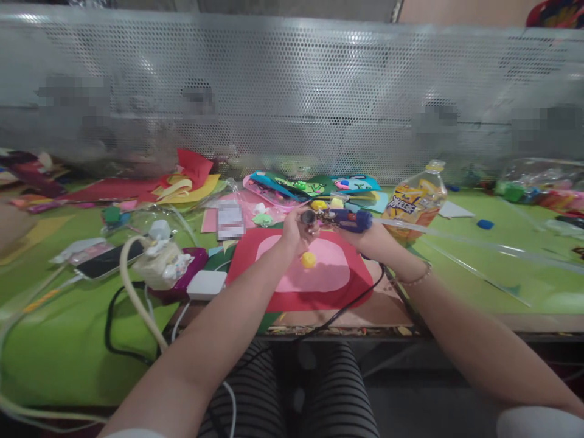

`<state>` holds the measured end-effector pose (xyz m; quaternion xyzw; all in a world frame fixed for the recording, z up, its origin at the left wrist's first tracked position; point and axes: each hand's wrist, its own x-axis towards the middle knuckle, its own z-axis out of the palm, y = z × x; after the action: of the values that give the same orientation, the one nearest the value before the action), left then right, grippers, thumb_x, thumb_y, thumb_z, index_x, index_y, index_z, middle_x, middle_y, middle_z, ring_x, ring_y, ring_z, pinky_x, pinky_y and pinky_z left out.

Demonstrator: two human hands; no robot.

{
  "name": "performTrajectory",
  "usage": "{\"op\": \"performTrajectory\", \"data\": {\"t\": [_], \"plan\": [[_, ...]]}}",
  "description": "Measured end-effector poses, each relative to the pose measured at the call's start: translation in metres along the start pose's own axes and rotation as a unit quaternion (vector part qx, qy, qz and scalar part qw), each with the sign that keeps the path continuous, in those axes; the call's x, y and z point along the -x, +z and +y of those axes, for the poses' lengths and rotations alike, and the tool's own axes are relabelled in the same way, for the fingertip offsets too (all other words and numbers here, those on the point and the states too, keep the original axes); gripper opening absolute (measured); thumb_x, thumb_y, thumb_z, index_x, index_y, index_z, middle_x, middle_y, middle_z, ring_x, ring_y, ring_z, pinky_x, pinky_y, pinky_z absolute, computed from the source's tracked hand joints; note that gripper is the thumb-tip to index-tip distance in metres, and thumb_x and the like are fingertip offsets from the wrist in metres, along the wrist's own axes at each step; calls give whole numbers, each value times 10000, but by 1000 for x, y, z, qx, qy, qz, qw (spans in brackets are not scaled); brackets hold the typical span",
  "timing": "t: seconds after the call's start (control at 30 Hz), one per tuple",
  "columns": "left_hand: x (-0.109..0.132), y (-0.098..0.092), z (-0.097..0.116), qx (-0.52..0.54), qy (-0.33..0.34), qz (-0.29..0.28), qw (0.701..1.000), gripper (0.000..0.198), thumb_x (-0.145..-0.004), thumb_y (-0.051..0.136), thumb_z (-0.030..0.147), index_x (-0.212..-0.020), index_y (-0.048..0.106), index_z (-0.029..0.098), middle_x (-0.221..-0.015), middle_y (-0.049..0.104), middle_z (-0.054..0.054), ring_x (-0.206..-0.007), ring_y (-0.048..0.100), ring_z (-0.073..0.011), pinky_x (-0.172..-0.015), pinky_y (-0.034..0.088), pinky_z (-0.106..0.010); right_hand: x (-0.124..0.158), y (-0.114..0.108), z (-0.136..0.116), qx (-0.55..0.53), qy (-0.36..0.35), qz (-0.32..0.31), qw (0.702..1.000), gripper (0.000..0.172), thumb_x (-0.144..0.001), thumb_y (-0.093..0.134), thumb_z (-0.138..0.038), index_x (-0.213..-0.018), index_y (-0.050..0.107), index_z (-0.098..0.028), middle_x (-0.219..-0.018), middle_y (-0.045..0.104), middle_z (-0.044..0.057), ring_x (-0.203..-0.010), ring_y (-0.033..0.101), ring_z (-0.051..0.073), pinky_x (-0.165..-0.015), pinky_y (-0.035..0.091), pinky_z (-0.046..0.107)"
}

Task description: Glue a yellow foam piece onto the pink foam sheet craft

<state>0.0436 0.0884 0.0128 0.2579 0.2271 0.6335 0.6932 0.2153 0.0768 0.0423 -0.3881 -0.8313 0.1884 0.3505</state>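
My right hand (365,238) is wrapped round a blue glue gun (347,219), whose nozzle points left. My left hand (294,230) is closed in a pinch at the nozzle tip, holding a small piece I cannot make out. Both hands hover over a red felt sheet (356,281) with a pink oval (328,267) on it. A small yellow pom-pom (308,260) lies on the pink oval just below my left hand. The gun's black cord (347,304) runs off the table's front edge.
Felt scraps in many colours (187,179) and craft pieces (314,185) lie behind. An orange drink bottle (415,201) lies to the right, a phone (107,258), white charger (207,284) and cables to the left. A perforated metal screen (292,91) closes the back.
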Motion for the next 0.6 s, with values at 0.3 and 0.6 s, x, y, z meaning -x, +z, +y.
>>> {"op": "performTrajectory", "data": {"t": [0.3,0.6], "plan": [[0,2,0,16,7,17,1000,125,-616,503,274,-628,491,150,-491,452,8,-362,356,-69,-374,268,-214,2,3,2,15,20,-18,1000,281,-751,529,-415,-898,622,-196,-697,630,25,-638,573,168,-585,454,284],[-3,1,-2,10,25,30,999,115,-602,504,255,-624,519,143,-481,476,8,-370,390,-75,-384,308,-211,2,3,4,27,25,-38,999,283,-761,519,-423,-887,621,-192,-702,623,29,-582,541,145,-526,420,260]]}}
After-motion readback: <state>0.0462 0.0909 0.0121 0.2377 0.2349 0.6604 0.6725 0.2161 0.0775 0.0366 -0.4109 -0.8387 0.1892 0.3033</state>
